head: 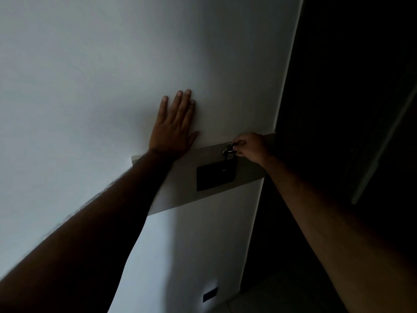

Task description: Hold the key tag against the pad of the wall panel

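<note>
The left hand point(173, 129) is laid flat against the white wall point(90, 86), its fingers point(180, 105) straight and pointing upward, the arm stretched out nearly straight from the lower left. The right hand point(250, 146) is raised on an extended arm, its fingers curled and pinched around a key ring point(229, 150) held against a grey band point(248, 175) on the wall. Just below the key ring a black switch plate point(215, 177) is mounted on that band. To the right a dark doorway point(349, 109) is seen.
</note>
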The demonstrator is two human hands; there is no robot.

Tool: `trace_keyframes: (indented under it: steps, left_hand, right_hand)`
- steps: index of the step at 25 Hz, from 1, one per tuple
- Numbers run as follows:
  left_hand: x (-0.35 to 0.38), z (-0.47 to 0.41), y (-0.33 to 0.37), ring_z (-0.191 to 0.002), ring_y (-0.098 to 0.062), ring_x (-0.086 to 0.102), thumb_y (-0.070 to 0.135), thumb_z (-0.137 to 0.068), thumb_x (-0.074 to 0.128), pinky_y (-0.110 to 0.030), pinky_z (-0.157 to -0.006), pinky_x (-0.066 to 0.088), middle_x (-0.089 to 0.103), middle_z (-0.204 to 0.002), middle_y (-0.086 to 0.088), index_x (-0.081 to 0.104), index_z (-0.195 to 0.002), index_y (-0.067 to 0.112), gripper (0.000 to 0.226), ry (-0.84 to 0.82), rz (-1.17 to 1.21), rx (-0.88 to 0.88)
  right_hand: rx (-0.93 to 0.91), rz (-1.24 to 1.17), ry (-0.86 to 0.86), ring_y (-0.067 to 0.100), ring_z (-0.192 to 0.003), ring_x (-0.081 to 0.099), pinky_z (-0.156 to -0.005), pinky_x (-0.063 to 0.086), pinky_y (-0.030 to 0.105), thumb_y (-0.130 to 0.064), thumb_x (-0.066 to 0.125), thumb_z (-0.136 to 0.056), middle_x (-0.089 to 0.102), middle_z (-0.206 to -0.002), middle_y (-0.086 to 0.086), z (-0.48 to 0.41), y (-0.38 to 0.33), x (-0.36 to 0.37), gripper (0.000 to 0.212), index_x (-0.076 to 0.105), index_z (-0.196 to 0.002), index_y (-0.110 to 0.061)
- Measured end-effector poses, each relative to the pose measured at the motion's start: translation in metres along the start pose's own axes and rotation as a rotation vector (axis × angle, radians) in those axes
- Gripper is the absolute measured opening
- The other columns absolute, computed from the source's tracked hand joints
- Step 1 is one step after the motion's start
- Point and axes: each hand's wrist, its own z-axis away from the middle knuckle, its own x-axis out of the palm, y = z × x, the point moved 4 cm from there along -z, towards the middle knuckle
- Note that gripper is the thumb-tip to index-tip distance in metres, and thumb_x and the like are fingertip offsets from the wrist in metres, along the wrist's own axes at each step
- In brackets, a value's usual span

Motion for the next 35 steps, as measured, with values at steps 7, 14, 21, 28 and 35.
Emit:
trace_keyframes:
  steps: [7,14,21,28,35]
  left_hand:
    - [-0.004,-0.001,0.001,-0.162,-0.037,0.011,0.057,-0.103,0.032,-0.06,-0.129,0.014,0.01,-0.173,-0.02,0.017,-0.164,0.005,0.081,-0.016,0.004,-0.01]
    - [-0.007,-0.001,0.0,-0.161,-0.037,0.014,0.057,-0.103,0.035,-0.06,-0.128,0.016,0.013,-0.173,-0.02,0.021,-0.164,0.007,0.08,-0.02,0.0,-0.001]
    - [-0.007,-0.001,0.0,-0.161,-0.037,0.013,0.057,-0.102,0.036,-0.06,-0.128,0.016,0.012,-0.173,-0.02,0.02,-0.164,0.007,0.081,-0.03,0.004,-0.001]
    - [-0.005,-0.001,-0.001,-0.161,-0.037,0.011,0.056,-0.103,0.036,-0.06,-0.129,0.016,0.01,-0.173,-0.02,0.018,-0.164,0.007,0.081,-0.033,0.006,0.01]
    - [-0.004,0.0,0.001,-0.161,-0.038,0.01,0.057,-0.103,0.033,-0.061,-0.129,0.014,0.009,-0.173,-0.021,0.016,-0.165,0.006,0.081,-0.032,0.013,0.011]
  right_hand:
    - [-0.009,0.033,-0.053,0.028,-0.084,0.063,-0.06,0.058,0.02,0.005,0.061,-0.085,0.061,-0.088,0.017,-0.002,0.004,0.014,0.018,0.064,-0.102,0.005]
    - [-0.106,0.224,-0.071,0.034,-0.073,0.066,-0.077,0.057,0.052,-0.001,0.062,-0.083,0.064,-0.076,0.014,0.002,0.005,0.023,0.01,0.07,-0.089,-0.003]
    - [0.051,0.141,-0.102,0.026,-0.064,0.057,-0.066,0.054,0.041,0.004,0.054,-0.088,0.053,-0.069,0.007,0.003,0.01,0.024,0.015,0.061,-0.083,-0.008]
    - [-0.147,0.311,-0.055,0.022,-0.06,0.057,-0.058,0.051,0.036,0.006,0.06,-0.078,0.055,-0.062,0.001,0.005,-0.003,0.026,0.018,0.063,-0.079,-0.011]
    - [-0.43,0.432,0.021,0.021,-0.071,0.07,-0.068,0.056,0.032,-0.001,0.077,-0.065,0.076,-0.077,0.012,0.014,-0.015,0.016,0.015,0.073,-0.078,-0.009]
